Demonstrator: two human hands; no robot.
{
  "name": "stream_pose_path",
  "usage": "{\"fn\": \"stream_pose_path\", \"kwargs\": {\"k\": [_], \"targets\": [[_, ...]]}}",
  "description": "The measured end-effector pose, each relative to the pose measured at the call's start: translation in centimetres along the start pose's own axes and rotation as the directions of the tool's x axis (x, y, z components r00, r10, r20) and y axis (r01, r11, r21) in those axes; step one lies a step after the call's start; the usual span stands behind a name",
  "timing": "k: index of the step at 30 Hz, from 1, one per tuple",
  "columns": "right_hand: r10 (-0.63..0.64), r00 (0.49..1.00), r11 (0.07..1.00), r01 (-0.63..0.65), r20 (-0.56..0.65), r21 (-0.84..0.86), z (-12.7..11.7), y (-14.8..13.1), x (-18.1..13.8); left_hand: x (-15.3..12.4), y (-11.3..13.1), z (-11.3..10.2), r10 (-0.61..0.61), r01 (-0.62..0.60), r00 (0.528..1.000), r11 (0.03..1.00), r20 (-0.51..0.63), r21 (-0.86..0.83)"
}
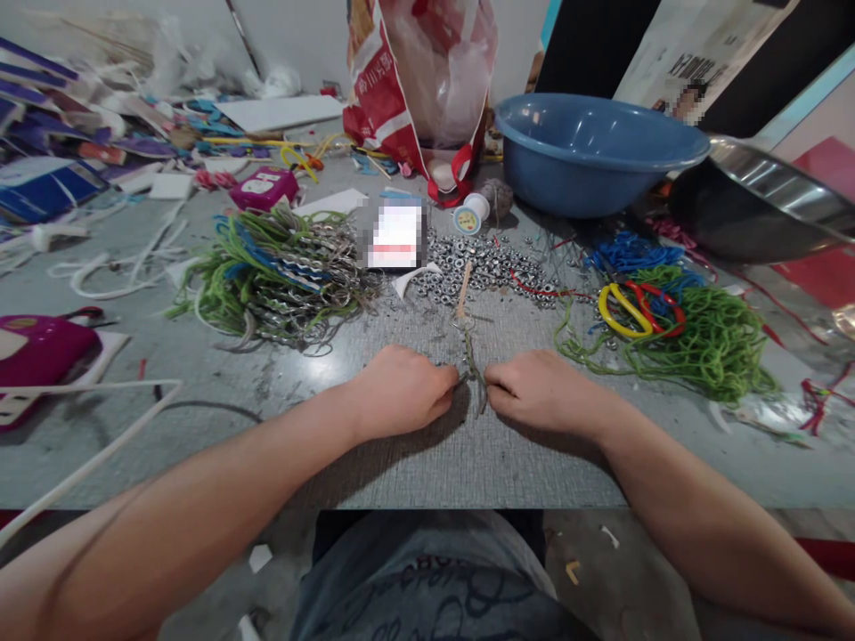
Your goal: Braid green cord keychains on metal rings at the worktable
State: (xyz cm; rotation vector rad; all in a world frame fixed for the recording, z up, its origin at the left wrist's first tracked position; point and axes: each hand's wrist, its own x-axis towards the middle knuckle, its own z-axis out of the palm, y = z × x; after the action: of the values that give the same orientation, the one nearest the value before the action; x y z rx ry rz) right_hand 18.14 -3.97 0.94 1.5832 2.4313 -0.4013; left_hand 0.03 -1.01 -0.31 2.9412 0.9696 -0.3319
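Near the front middle of the table, a thin dark green cord (471,356) with small metal pieces hangs together at a work point, its loose grey-green ends lying between my hands. My left hand (411,389) is closed, with a strand pinched at its fingertips. Opposite it, my right hand (538,392) is closed too, its fingers gripping a strand from the other side. The far end of the cord sits by a light wooden stick (465,289). Just beyond lie many silver metal nuts (460,261) in a loose spread.
A pile of green and metal braided cords (267,267) lies left. Scissors with yellow and red handles (624,313) rest on green cord (721,334) at right. Behind stand a phone (399,233), a thread spool (468,216), a red bag (387,98) and a blue basin (588,169).
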Motion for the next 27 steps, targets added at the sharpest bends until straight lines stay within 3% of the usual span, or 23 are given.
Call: {"fn": "stream_pose_path", "kwargs": {"k": [4, 7, 10, 13, 17, 21, 24, 27], "targets": [[0.000, 0.997, 0.995, 0.009, -0.083, 0.103, -0.1, 0.7, 0.2, -0.1, -0.2, 0.2, 0.035, -0.039, 0.997, 0.998, -0.073, -0.054], [0.066, 0.977, 0.975, -0.019, -0.204, 0.222, -0.2, 1.6, 1.0, -0.3, -0.3, 0.4, 0.124, -0.139, 0.980, 0.986, -0.153, -0.095], [0.187, 0.942, 0.942, -0.091, -0.280, 0.323, -0.3, 2.2, 2.4, -0.4, -0.5, 0.5, 0.254, -0.281, 0.938, 0.955, -0.234, -0.092], [0.269, 0.922, 0.919, -0.159, -0.280, 0.361, -0.4, 2.3, 4.1, -0.5, -0.6, 0.7, 0.326, -0.370, 0.886, 0.925, -0.330, -0.081], [0.290, 0.926, 0.914, -0.193, -0.241, 0.358, -0.8, 2.0, 6.3, -0.5, -0.8, 0.8, 0.282, -0.349, 0.857, 0.934, -0.431, -0.083], [0.328, 0.925, 0.849, -0.199, -0.192, 0.490, -0.9, 2.3, 7.7, -0.4, -1.1, 1.0, 0.195, -0.259, 0.860, 0.963, -0.472, -0.074], [0.374, 0.906, 0.736, -0.158, -0.201, 0.658, -0.8, 2.7, 7.9, -0.3, -1.3, 1.1, 0.128, -0.202, 0.847, 0.975, -0.516, -0.091], [0.414, 0.860, 0.591, -0.005, -0.298, 0.806, -0.9, 3.0, 7.7, -0.2, -1.4, 1.1, 0.062, -0.168, 0.822, 0.976, -0.566, -0.138]]}}
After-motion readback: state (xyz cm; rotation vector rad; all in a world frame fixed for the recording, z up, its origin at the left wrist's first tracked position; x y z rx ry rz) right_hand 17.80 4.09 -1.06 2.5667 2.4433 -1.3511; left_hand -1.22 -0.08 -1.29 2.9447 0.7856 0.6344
